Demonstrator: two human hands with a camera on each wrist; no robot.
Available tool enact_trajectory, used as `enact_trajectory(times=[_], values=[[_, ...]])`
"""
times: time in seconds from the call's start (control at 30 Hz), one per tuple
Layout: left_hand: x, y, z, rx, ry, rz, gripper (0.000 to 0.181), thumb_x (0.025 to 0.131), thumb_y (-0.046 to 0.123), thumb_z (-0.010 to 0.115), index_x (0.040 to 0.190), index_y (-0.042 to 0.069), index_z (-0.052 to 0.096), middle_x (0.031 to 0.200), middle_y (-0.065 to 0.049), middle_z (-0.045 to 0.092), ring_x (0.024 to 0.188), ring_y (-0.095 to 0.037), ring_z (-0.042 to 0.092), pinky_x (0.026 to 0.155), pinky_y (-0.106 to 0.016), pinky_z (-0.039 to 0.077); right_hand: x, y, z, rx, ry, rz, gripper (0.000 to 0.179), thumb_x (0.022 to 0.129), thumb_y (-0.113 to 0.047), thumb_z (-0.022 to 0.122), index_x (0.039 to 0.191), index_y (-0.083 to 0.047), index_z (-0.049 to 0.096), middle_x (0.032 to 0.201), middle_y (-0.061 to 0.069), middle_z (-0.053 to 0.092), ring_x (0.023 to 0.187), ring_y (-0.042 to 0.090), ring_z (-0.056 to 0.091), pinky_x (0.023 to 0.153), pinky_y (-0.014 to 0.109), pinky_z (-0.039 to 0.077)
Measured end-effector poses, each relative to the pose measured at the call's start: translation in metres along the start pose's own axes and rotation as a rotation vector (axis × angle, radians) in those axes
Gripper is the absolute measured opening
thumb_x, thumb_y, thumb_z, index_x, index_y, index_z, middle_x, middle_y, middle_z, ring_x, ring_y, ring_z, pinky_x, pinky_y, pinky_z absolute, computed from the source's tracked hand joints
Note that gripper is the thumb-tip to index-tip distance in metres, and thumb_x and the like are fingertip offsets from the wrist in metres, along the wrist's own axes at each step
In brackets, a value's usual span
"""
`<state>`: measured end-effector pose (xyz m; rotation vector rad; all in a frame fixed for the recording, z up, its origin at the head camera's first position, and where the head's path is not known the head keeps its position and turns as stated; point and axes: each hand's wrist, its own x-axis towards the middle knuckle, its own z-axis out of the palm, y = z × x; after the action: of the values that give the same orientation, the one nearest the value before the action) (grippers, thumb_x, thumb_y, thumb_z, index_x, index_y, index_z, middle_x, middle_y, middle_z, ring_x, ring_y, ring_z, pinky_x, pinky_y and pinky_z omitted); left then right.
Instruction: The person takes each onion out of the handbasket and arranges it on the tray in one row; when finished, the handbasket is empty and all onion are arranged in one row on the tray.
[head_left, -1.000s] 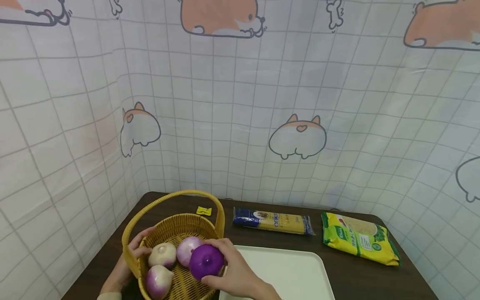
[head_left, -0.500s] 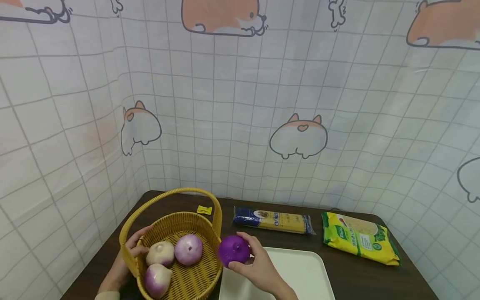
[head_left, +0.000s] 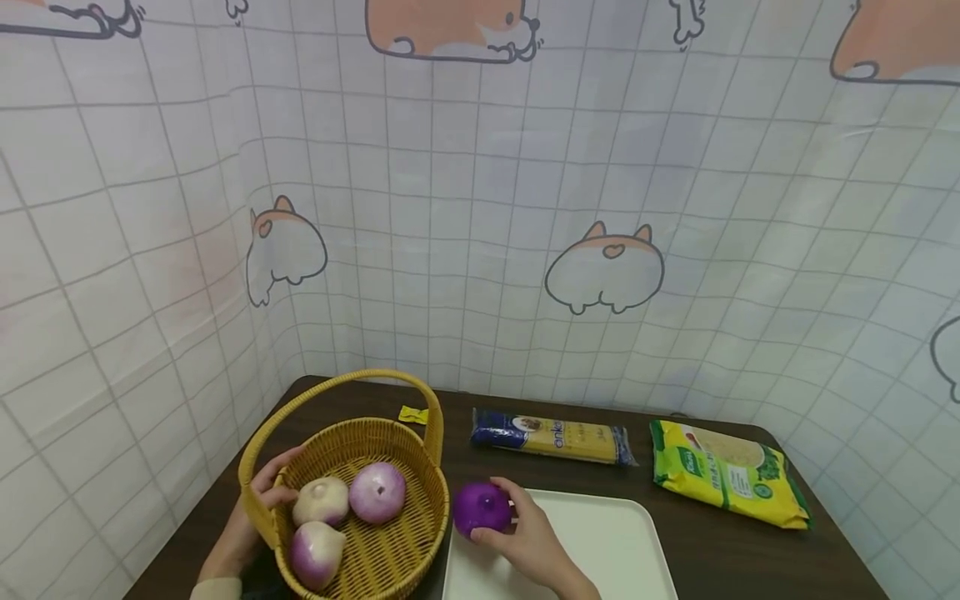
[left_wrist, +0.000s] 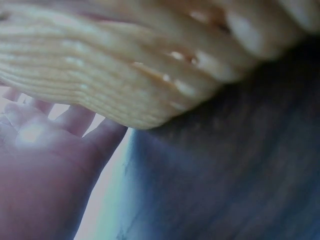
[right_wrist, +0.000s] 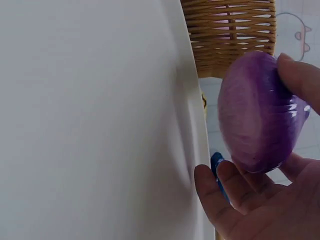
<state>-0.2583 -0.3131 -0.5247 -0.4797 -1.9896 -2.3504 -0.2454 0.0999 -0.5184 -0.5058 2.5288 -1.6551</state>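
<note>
In the head view my right hand (head_left: 528, 533) holds a dark purple onion (head_left: 480, 510) between thumb and fingers, over the left back corner of a white tray (head_left: 592, 533). The right wrist view shows this onion (right_wrist: 260, 112) as paler on one side, close to the tray's rim (right_wrist: 197, 125). My left hand (head_left: 255, 508) grips the left rim of a yellow wicker basket (head_left: 390, 575) near the foot of its handle. Inside the basket lie a light purple onion (head_left: 377, 493), a cream onion (head_left: 321, 502) and a cream-and-purple onion (head_left: 317, 554).
Behind the tray lies a long blue and yellow pasta packet (head_left: 555, 437). A yellow-green food bag (head_left: 727, 475) is at the right, and a small yellow wrapped piece (head_left: 414, 415) sits behind the basket. A patterned curtain (head_left: 480, 250) hangs beyond the dark table (head_left: 720, 558).
My right hand has carried the purple onion rightward out from over the basket, then lower over the tray's corner. The left hand stays at the basket's rim.
</note>
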Motion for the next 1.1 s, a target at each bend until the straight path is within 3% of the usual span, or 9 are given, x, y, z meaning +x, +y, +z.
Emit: enact_trajectory(times=[0.23, 0.47, 0.67, 0.9, 1.1], values=[[0.002, -0.002, 0.0, 0.01, 0.01, -0.007, 0.059, 0.091, -0.015, 0.037, 0.148, -0.008, 0.024, 0.135, 0.006, 0.054, 0.118, -0.008, 0.054, 0.092, -0.02, 0.046, 0.0, 0.009, 0.002, -0.053, 0.007, 0.021, 0.078, 0.078, -0.032, 0.082, 0.142, -0.004, 0.046, 0.128, 0.017, 0.056, 0.1, 0.023, 0.06, 0.081, 0.036, 0.053], [0.001, 0.001, 0.001, 0.012, 0.005, -0.018, 0.06, 0.091, -0.014, 0.038, 0.149, -0.007, 0.024, 0.132, 0.007, 0.055, 0.116, -0.008, 0.055, 0.091, -0.021, 0.047, -0.001, 0.016, 0.006, -0.015, -0.016, -0.019, 0.075, 0.077, -0.026, 0.083, 0.14, -0.004, 0.048, 0.128, 0.018, 0.057, 0.095, 0.02, 0.062, 0.078, 0.032, 0.054], [0.001, 0.002, 0.002, 0.016, 0.006, -0.012, 0.06, 0.091, -0.014, 0.038, 0.149, -0.007, 0.024, 0.133, 0.006, 0.055, 0.117, -0.008, 0.055, 0.091, -0.021, 0.047, 0.001, 0.017, 0.006, -0.031, -0.034, -0.027, 0.076, 0.078, -0.03, 0.083, 0.142, -0.006, 0.048, 0.128, 0.015, 0.058, 0.092, 0.015, 0.061, 0.078, 0.026, 0.051], [0.002, 0.0, 0.0, 0.018, 0.033, -0.075, 0.062, 0.091, -0.011, 0.04, 0.151, -0.003, 0.024, 0.133, 0.009, 0.053, 0.116, -0.008, 0.054, 0.09, -0.022, 0.048, 0.0, 0.014, 0.005, -0.053, -0.08, 0.035, 0.08, 0.079, -0.035, 0.081, 0.146, -0.01, 0.045, 0.129, 0.009, 0.059, 0.09, 0.014, 0.055, 0.075, 0.028, 0.046], [0.002, -0.002, -0.001, 0.018, 0.053, -0.095, 0.063, 0.091, -0.01, 0.043, 0.151, -0.002, 0.026, 0.132, 0.008, 0.054, 0.115, -0.01, 0.055, 0.089, -0.023, 0.049, 0.0, 0.014, 0.006, -0.058, -0.104, 0.03, 0.083, 0.08, -0.037, 0.079, 0.148, -0.008, 0.041, 0.134, 0.011, 0.056, 0.096, 0.016, 0.057, 0.078, 0.029, 0.046]])
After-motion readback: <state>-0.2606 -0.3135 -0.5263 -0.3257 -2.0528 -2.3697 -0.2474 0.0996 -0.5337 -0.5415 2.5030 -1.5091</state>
